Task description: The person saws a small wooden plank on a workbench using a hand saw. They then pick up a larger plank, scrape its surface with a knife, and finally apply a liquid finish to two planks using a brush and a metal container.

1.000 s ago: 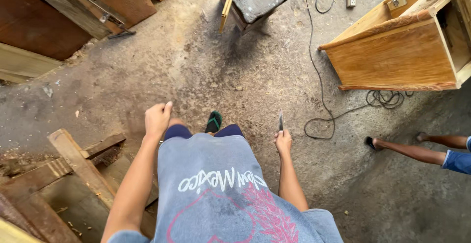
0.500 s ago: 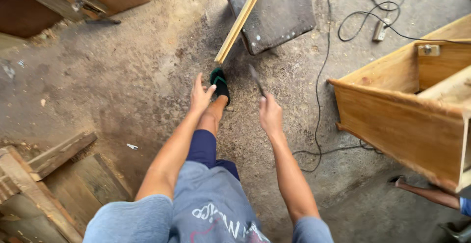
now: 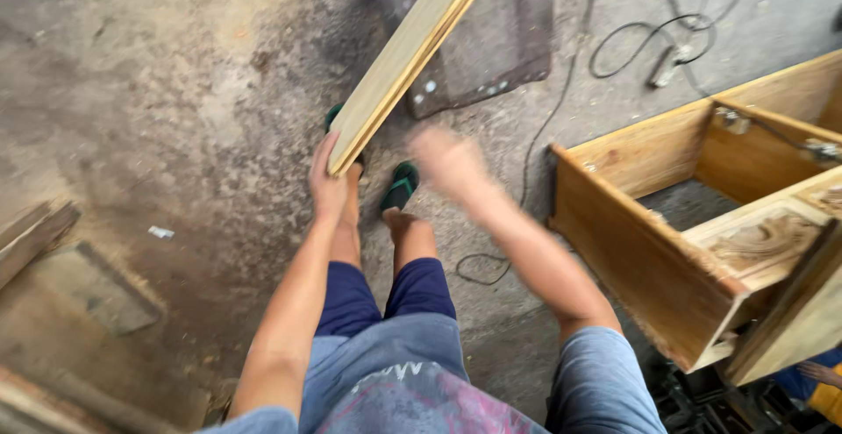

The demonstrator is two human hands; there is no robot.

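Observation:
A long pale wooden plank (image 3: 412, 48) slants from the top middle down toward me. My left hand (image 3: 326, 184) is at its near end, with the fingers closed against the underside of the end. My right hand (image 3: 449, 164) is raised just right of the plank and blurred by motion, so I cannot tell whether it holds anything. Below the hands are my feet in green sandals (image 3: 402, 187) on the dusty concrete floor.
An open wooden cabinet (image 3: 667, 250) lies on its side at the right. A dark flat panel (image 3: 509, 39) lies under the plank's far part, and a black cable (image 3: 631, 39) loops beside it. Wood scraps (image 3: 35, 232) lie at the left. Another person's hand (image 3: 816, 373) shows at bottom right.
I have stepped forward to the plank. My left hand has reached its near end and closed on it, and my right hand has swung up beside it.

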